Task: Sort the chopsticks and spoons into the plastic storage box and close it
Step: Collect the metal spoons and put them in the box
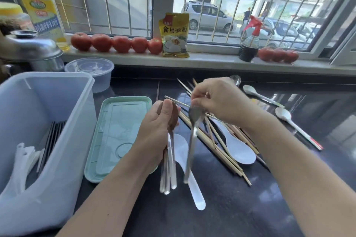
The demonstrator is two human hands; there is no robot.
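- Left hand (159, 131) is curled round a bunch of metal spoons (168, 161), thumb over the bowls, handles hanging down over the dark counter (240, 208).
- Right hand (215, 100) pinches one more metal spoon (192, 136) by its bowl end, handle hanging down, just beside the left-hand bunch.
- Step in hand, as I judge it: adding the single spoon to the bunch. Best to line up bowl on bowl and handle along handle, and ease the left grip only enough to admit it (a loose bunch may fan out and slip).
- Plastic storage box (63, 121) stands open at the left; dark chopsticks (52, 136) and white plastic pieces (23, 158) already lie inside. Its green lid (115, 136) lies flat on the counter between box and hands.
- Left to sort: wooden chopsticks (217, 140) in a loose pile under the right hand, two white plastic spoons (237, 146) among them, and two smaller pale spoons (289, 119) well off to the right.
- Carry the bunch handles-first into the box, clear of the near wall; lid goes on last.
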